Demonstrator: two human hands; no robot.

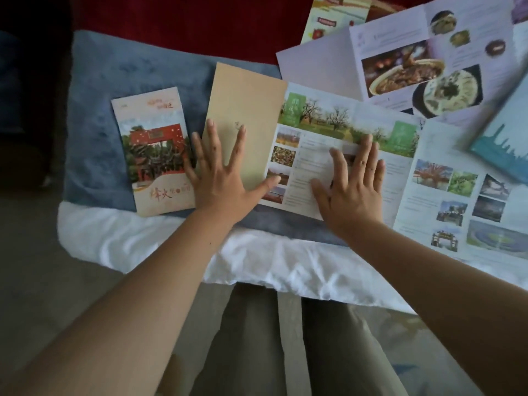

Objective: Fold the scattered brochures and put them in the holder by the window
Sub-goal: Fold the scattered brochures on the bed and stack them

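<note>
A brochure with orchard photos (323, 121) lies partly folded on the bed. Its tan panel (248, 104) is turned over onto the left side. My left hand (220, 172) lies flat with fingers spread on that tan panel. My right hand (351, 190) presses flat on the brochure's open printed pages. A folded brochure with a red gate on its cover (154, 152) lies just left of my left hand. More unfolded brochures lie to the right: a food one (405, 64) and one with scenery photos (468, 195). No holder is in view.
The brochures rest on a blue blanket (114, 90) over a white sheet (160, 247) at the bed's corner. A red cover (185, 21) lies behind. A teal booklet (505, 144) and a yellow leaflet (334, 15) sit at the right and top. My legs stand below the bed's edge.
</note>
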